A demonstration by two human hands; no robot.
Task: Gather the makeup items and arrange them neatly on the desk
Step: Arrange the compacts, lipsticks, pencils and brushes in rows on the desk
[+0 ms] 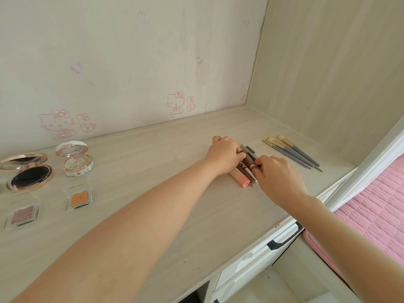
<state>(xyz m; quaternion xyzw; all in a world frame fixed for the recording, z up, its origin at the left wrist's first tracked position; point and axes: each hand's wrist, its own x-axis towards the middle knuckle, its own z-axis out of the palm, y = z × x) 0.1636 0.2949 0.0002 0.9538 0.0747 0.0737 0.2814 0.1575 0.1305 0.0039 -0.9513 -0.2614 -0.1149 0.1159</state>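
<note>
A row of lip products lies side by side on the pale wooden desk (153,171): a peach tube (241,180), a brown lip gloss (246,168) and slim grey pencils (249,149). My left hand (225,153) curls over the far ends of the tubes. My right hand (277,173), with a ring on one finger, pinches the pencils from the right side. Several grey-handled makeup brushes (295,153) lie in a neat group further right.
At the left stand an open rose-gold compact (28,171), an open white floral compact (75,159), an orange eyeshadow pan (79,199) and a pink glitter pan (23,216). A drawer handle (284,239) sits under the desk edge. Pink bedding (371,204) lies at the right.
</note>
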